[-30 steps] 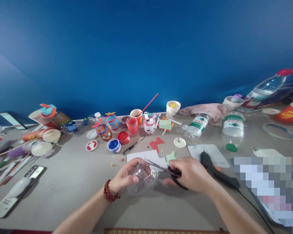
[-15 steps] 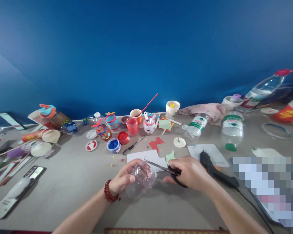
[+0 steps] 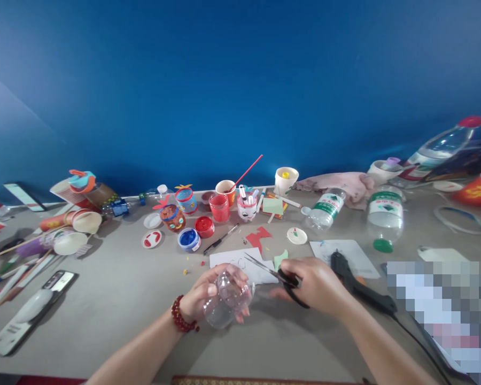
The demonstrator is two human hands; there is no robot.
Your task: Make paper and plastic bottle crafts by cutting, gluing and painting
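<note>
My left hand (image 3: 204, 289), with a red bead bracelet (image 3: 181, 314) at its wrist, is closed around a clear piece of a plastic bottle (image 3: 226, 302). Black-handled scissors (image 3: 287, 282) are in my right hand (image 3: 315, 280), fingers through the handles. Their blades are slightly parted and point up and left, apart from the plastic. Beneath the blades lies a white sheet of paper (image 3: 228, 258) with small drawn shapes. Red paper scraps (image 3: 258, 237) and a pale green scrap (image 3: 280, 259) lie just beyond it.
Open jars of blue paint (image 3: 189, 239) and red paint (image 3: 204, 226) stand ahead, beside painted cups (image 3: 172, 217). A black glue gun (image 3: 358, 286) with a cord lies right of my right hand. Labelled bottles (image 3: 385, 214) lie at the right. A phone (image 3: 34, 313) rests at the left.
The scissors have drawn back slightly from the plastic, and their blades are a little more apart. My left hand has turned the plastic piece slightly. The whole view has shifted a little.
</note>
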